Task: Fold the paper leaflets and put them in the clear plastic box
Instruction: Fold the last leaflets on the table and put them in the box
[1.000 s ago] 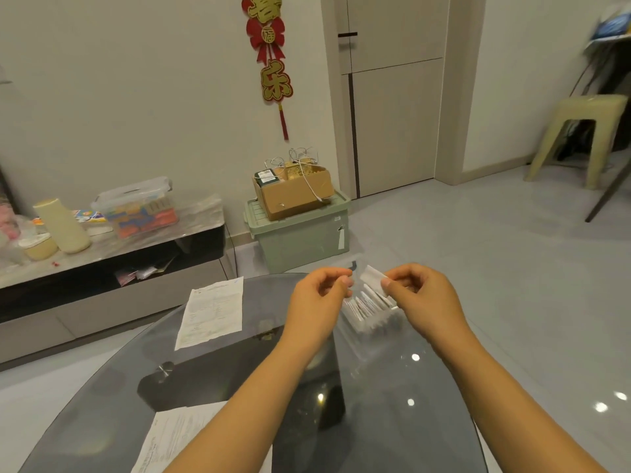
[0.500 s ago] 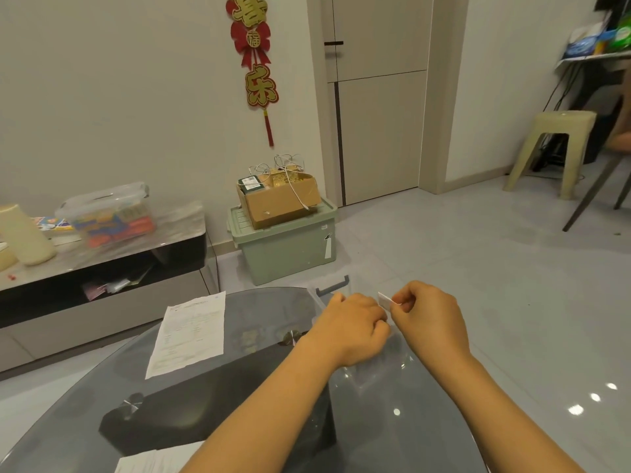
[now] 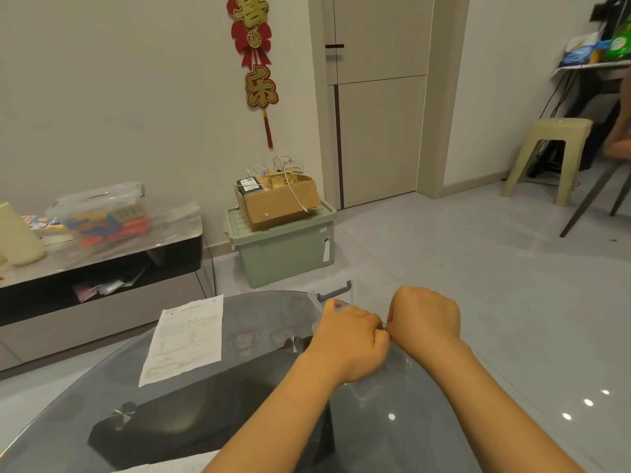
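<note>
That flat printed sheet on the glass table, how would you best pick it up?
Judging by its pose, pinch the printed sheet at its near-left corner, which seems to overhang the glass table edge. Come from the left, thumb on top; elsewhere it lies flat against the glass.

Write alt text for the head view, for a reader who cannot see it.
Two hands, left hand and right hand, meet with fingers curled over a clear plastic box on a round glass table. An unfolded leaflet lies flat to their left.
</note>
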Action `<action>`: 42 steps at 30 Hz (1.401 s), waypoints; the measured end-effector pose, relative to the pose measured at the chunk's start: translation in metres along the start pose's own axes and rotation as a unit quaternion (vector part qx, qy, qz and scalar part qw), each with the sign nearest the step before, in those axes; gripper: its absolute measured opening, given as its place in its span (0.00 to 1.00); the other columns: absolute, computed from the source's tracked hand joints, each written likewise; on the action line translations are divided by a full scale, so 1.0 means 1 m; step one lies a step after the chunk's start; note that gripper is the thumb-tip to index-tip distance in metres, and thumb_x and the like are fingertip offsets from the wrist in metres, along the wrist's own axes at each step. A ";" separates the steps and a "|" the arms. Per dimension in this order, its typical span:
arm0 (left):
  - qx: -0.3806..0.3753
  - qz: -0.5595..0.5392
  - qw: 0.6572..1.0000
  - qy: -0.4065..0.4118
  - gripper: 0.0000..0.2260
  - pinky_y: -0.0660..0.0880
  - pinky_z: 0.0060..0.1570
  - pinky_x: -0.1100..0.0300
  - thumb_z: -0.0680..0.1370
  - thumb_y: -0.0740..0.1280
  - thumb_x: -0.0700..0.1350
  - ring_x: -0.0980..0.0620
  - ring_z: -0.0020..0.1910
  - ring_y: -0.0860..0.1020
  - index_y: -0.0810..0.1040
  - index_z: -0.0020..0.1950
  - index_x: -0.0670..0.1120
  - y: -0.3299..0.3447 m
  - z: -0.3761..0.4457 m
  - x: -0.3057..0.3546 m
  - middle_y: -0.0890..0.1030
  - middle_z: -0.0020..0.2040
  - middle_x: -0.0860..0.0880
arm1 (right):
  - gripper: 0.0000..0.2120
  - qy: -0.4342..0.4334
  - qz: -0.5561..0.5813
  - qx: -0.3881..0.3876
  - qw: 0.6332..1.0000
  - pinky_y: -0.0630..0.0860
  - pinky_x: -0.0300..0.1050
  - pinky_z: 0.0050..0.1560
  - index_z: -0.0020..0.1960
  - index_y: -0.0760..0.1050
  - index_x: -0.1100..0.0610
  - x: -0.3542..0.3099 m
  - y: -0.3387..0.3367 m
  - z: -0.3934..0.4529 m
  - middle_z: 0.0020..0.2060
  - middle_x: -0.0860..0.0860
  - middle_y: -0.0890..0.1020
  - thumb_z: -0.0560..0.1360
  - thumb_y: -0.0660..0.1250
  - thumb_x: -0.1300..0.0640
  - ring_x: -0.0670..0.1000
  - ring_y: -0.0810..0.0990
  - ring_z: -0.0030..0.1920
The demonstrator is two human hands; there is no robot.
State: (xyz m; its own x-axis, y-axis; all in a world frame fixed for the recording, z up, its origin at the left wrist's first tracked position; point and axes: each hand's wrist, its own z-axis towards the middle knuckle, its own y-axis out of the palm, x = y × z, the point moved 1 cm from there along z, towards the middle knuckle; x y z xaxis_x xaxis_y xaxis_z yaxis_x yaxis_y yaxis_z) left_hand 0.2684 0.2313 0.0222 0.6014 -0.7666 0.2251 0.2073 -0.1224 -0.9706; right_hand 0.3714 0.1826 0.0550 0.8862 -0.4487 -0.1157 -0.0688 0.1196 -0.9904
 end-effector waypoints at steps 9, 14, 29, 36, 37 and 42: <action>-0.056 0.019 0.998 -0.001 0.30 0.53 0.64 0.53 0.71 0.40 0.51 0.53 0.57 0.71 0.80 0.55 0.49 -0.006 0.002 0.001 0.77 0.59 0.51 | 0.12 -0.054 0.141 -0.145 0.978 0.66 0.37 0.32 0.49 0.81 0.60 0.015 -0.007 0.012 0.39 0.52 0.81 0.74 0.60 0.63 0.50 0.76 0.36; -0.066 0.010 0.998 0.006 0.30 0.52 0.68 0.50 0.72 0.40 0.51 0.54 0.61 0.69 0.79 0.58 0.53 -0.005 0.002 0.001 0.75 0.63 0.52 | 0.13 -0.079 0.214 -0.133 0.965 0.63 0.35 0.30 0.46 0.81 0.54 0.026 -0.007 0.010 0.31 0.42 0.73 0.76 0.58 0.63 0.42 0.69 0.31; -0.080 -0.046 0.995 -0.033 0.32 0.52 0.66 0.56 0.71 0.41 0.56 0.55 0.64 0.65 0.75 0.65 0.52 -0.009 0.002 0.002 0.70 0.67 0.53 | 0.12 -0.085 0.318 -0.052 0.943 0.66 0.34 0.33 0.44 0.78 0.51 0.032 0.009 -0.003 0.31 0.47 0.73 0.77 0.58 0.62 0.44 0.70 0.31; -0.021 -0.163 0.985 -0.049 0.27 0.49 0.73 0.53 0.75 0.42 0.52 0.52 0.72 0.58 0.76 0.62 0.59 -0.012 -0.008 -0.002 0.67 0.72 0.54 | 0.08 -0.092 0.330 -0.027 0.939 0.68 0.37 0.36 0.47 0.78 0.51 0.036 0.013 -0.006 0.32 0.47 0.72 0.77 0.61 0.59 0.44 0.70 0.32; 0.001 -0.186 0.981 -0.052 0.26 0.49 0.73 0.52 0.76 0.43 0.51 0.53 0.72 0.58 0.77 0.62 0.58 -0.013 -0.011 -0.002 0.67 0.71 0.53 | 0.07 -0.094 0.332 -0.018 0.938 0.70 0.38 0.37 0.48 0.77 0.49 0.037 0.014 -0.007 0.32 0.47 0.73 0.77 0.61 0.58 0.44 0.71 0.33; 0.104 -0.133 0.984 -0.049 0.25 0.51 0.71 0.59 0.75 0.45 0.50 0.59 0.66 0.61 0.77 0.62 0.53 -0.025 -0.034 0.001 0.69 0.68 0.55 | 0.08 -0.112 0.309 0.036 0.944 0.76 0.42 0.45 0.56 0.74 0.46 0.031 0.017 -0.018 0.42 0.45 0.76 0.78 0.62 0.53 0.46 0.76 0.42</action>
State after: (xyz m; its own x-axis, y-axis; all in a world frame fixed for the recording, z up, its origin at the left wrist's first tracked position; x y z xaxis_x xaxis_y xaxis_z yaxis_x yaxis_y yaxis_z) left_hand 0.2375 0.2124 0.0442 0.5733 -0.6594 0.4864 0.5152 -0.1715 -0.8397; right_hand 0.3895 0.1551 0.0335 0.7620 -0.0763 -0.6431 -0.5804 0.3599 -0.7305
